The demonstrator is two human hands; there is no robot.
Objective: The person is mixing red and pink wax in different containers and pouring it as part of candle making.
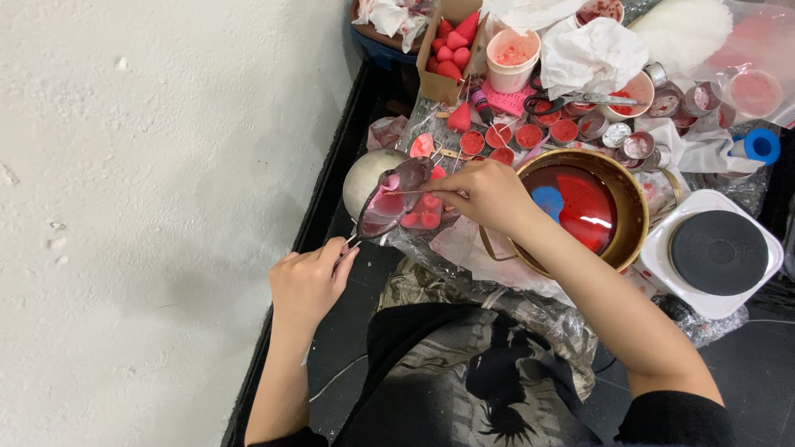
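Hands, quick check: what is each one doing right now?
Left hand: closed on the handle of the small ladle, which is tilted.
Right hand: fingers pinched on a thin stick over the ladle.

cardboard box (432,64) of red cone-shaped pieces at top. white tub (512,60) with pink residue just beside it. crumpled white paper (592,51) to the right. scissors (571,101) lying across small round tins of red wax (530,135). white hotplate with black disc (717,252) at right edge. blue cap (761,146) above it. white wall (157,182) fills the left.
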